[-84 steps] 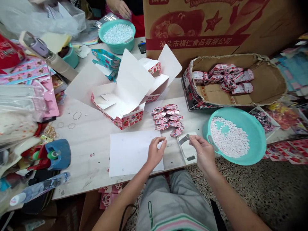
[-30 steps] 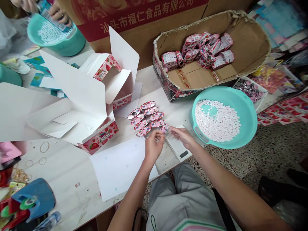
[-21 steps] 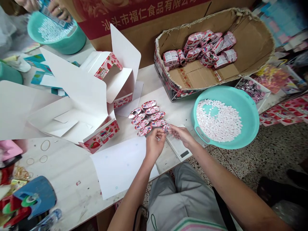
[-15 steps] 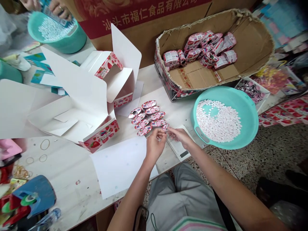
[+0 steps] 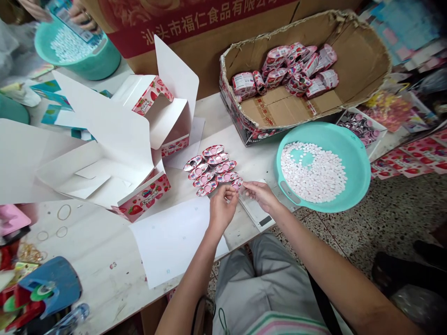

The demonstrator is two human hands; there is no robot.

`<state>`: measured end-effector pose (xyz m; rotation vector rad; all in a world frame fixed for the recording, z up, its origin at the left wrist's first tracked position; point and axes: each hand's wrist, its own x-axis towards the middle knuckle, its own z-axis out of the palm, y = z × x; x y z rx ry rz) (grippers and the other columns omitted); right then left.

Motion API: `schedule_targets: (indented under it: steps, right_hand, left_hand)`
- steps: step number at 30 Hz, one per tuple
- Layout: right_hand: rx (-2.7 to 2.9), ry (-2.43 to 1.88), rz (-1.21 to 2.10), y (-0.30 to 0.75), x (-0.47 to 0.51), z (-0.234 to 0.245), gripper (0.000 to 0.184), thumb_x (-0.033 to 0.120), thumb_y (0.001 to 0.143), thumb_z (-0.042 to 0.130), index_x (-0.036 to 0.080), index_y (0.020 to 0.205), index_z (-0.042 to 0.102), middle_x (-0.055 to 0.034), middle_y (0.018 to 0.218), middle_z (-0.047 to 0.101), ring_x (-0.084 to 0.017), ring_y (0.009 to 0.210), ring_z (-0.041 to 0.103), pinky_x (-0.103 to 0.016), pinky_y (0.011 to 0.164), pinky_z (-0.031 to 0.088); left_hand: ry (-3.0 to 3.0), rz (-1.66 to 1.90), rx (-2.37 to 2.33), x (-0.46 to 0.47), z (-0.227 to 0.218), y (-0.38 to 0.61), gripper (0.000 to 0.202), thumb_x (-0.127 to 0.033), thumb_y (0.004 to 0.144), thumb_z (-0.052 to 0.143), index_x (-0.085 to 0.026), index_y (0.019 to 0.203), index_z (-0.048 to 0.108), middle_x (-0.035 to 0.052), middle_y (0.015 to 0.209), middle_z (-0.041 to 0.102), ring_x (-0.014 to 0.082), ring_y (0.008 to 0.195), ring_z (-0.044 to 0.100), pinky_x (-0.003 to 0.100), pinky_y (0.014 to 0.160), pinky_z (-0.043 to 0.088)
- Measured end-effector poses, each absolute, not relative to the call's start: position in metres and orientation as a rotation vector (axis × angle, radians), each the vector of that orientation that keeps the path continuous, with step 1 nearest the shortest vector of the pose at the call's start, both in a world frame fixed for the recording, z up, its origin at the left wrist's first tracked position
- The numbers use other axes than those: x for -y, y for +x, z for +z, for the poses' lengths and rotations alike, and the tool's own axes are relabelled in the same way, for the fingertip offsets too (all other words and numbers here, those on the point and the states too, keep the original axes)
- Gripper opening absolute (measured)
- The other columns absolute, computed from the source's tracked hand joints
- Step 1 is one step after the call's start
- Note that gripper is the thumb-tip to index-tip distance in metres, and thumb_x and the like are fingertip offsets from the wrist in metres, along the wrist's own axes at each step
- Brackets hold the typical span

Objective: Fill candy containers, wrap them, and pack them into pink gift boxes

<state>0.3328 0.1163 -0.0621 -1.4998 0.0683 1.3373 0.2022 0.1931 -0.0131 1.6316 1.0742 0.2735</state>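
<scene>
Scale: landmark, white scale [image 5: 256,214] at the table's near edge; all places are from it, wearer's view.
Left hand: left hand [image 5: 222,209] just left of the scale. 2.8 s ago it was open over the white sheet [image 5: 174,242]; now its fingers are curled in, tips near the thumb. Can't tell if they pinch anything.
Right hand: right hand [image 5: 261,194] above the scale's far part. Thumb and forefinger tips close together, pointing at the left hand. Can't tell if they grip anything.
Grey piece: in the right fingers over the scale 2.8 s ago; can't be made out now, could be between the fingertips.
Oval packs: nine oval packs [image 5: 218,158] in two rows, beyond and left of the scale, the end one just past the fingertips. Count unchanged; one shows a dark centre, same as before.
Basin: teal basin [image 5: 361,167] with pale tablets [image 5: 314,179], right of the scale; neither hand in it.
Far basin: beyond and far left of the scale; a co-worker's hand [image 5: 82,16] is now at a blue pack [image 5: 71,23] there.
Meaning: hands have met; reads as fine two-handed work, packs so far unaffected.
</scene>
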Motion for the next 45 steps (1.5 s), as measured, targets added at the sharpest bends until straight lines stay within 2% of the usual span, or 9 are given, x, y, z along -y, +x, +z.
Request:
schedule_targets:
  steps: [4,10,15,20,30,37,41,45]
  right_hand:
    - [0.039,-1.616,1.208,0.336,-0.122,-0.065,0.031,0.041,0.057,0.076,0.016,0.075,0.071,-0.0008,0.067,0.066,-0.007,0.051,0.047,-0.022,0.049,0.033]
    - [0.384,-1.779,0.989,0.344,-0.128,-0.081,0.026,0.04,0.061,0.073,0.018,0.075,0.073,-0.003,0.077,0.067,-0.015,0.07,0.056,-0.028,0.068,0.041]
    - [0.67,-1.935,0.795,0.344,-0.13,-0.094,0.021,0.041,0.064,0.072,0.022,0.073,0.074,-0.001,0.074,0.056,-0.014,0.067,0.051,-0.027,0.064,0.039]
    - [0.68,-1.998,0.709,0.339,-0.131,-0.097,0.017,0.038,0.066,0.07,0.023,0.072,0.073,0.0,0.073,0.05,-0.014,0.069,0.049,-0.027,0.066,0.039]
    - [0.549,-2.014,0.778,0.339,-0.135,-0.095,0.021,0.04,0.064,0.07,0.02,0.069,0.071,-0.0003,0.074,0.054,-0.012,0.063,0.045,-0.026,0.063,0.038]
    - [0.632,-2.108,0.729,0.336,-0.135,-0.092,0.019,0.039,0.067,0.066,0.02,0.069,0.069,-0.0011,0.074,0.054,-0.012,0.059,0.042,-0.026,0.06,0.037]
    - [0.665,-2.122,0.676,0.335,-0.137,-0.094,0.017,0.036,0.067,0.064,0.019,0.069,0.063,-0.0008,0.075,0.054,-0.012,0.061,0.044,-0.026,0.062,0.037]
    - [0.616,-2.137,0.64,0.332,-0.136,-0.089,0.029,0.043,0.061,0.064,0.022,0.073,0.049,0.0026,0.07,0.05,-0.013,0.063,0.046,-0.026,0.062,0.038]
  left_hand:
    - [1.644,0.275,-1.115,-0.194,-0.02,0.202,0.01,-0.019,0.075,0.059,-0.019,0.084,0.057,-0.0014,0.074,0.067,0.0101,0.065,0.06,0.022,0.063,0.045]
    - [1.671,0.299,-1.257,-0.196,-0.042,0.2,0.009,-0.019,0.075,0.058,-0.02,0.084,0.057,-0.0019,0.075,0.067,0.0107,0.067,0.061,0.022,0.065,0.045]
    - [1.818,0.268,-1.333,-0.193,-0.055,0.2,0.01,-0.017,0.074,0.058,-0.021,0.084,0.056,-0.002,0.072,0.067,0.0145,0.075,0.061,0.027,0.071,0.043]
    - [1.905,0.222,-1.39,-0.19,-0.05,0.204,0.01,-0.017,0.075,0.057,-0.022,0.084,0.055,-0.0016,0.074,0.068,0.0178,0.082,0.06,0.03,0.075,0.041]
    - [1.976,0.224,-1.37,-0.193,-0.051,0.206,0.011,-0.016,0.075,0.055,-0.021,0.085,0.055,-0.0017,0.071,0.067,0.0187,0.081,0.06,0.032,0.078,0.039]
    - [2.087,0.131,-1.387,-0.193,-0.05,0.209,0.016,-0.014,0.073,0.058,-0.022,0.087,0.054,0.0007,0.07,0.066,0.023,0.087,0.058,0.035,0.08,0.036]
    - [2.043,0.121,-1.443,-0.189,-0.053,0.214,0.013,-0.017,0.075,0.058,-0.021,0.086,0.054,0.0027,0.071,0.065,0.0245,0.089,0.056,0.034,0.078,0.037]
    - [1.922,0.123,-1.616,-0.182,-0.044,0.211,0.012,-0.025,0.078,0.054,-0.021,0.089,0.055,0.0062,0.083,0.066,0.0261,0.094,0.056,0.036,0.08,0.038]
